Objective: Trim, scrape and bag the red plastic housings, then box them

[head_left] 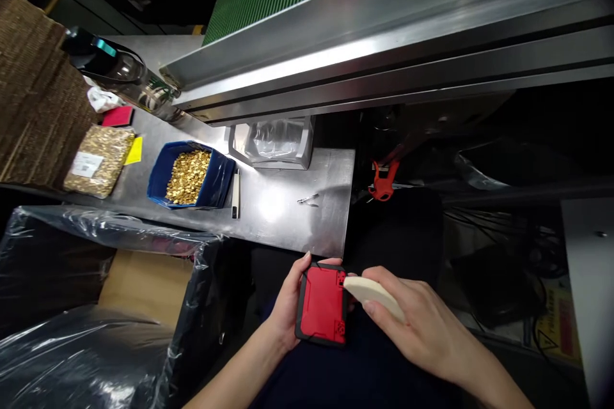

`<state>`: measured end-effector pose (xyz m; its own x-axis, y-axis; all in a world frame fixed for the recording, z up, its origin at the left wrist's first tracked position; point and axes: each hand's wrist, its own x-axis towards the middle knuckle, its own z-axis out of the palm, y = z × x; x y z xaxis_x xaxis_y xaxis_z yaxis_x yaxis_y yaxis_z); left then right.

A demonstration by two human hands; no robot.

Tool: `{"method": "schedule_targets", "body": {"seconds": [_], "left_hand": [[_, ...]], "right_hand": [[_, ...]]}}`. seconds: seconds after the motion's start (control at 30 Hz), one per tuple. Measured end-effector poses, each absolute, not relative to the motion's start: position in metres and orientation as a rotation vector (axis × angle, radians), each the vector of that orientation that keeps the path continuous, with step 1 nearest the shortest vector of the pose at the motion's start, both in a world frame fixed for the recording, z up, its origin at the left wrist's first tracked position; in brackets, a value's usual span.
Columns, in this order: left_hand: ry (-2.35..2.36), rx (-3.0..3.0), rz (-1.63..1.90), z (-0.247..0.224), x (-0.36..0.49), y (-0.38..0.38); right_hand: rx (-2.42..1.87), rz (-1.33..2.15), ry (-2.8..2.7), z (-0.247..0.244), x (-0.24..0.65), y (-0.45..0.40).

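Observation:
A red rectangular case with black edges rests in my left hand, whose fingers wrap round its left side and reach behind it. My right hand pinches a flat, cream-coloured rounded piece between thumb and fingers. The tip of this piece meets or nearly meets the right edge of the red case, near its upper corner. Both hands are above my dark clothing, in front of the metal table.
On the table are a blue bin of gold-coloured pieces, a pen-like tool, a grey tray, small metal tools, a bottle and a bag of gold pieces. A plastic-lined box stands left; an orange-handled tool hangs right.

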<state>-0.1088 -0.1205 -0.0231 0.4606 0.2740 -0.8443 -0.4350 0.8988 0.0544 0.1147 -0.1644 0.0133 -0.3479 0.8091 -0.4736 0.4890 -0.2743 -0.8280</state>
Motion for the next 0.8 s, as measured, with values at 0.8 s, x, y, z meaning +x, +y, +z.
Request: {"method": "schedule_targets", "body": {"seconds": [0.8], "left_hand": [[1.059, -0.082, 0.294, -0.036, -0.118, -0.139]], "right_hand": [[-1.381, 1.186, -2.639, 0.016, 0.083, -0.164]]}}
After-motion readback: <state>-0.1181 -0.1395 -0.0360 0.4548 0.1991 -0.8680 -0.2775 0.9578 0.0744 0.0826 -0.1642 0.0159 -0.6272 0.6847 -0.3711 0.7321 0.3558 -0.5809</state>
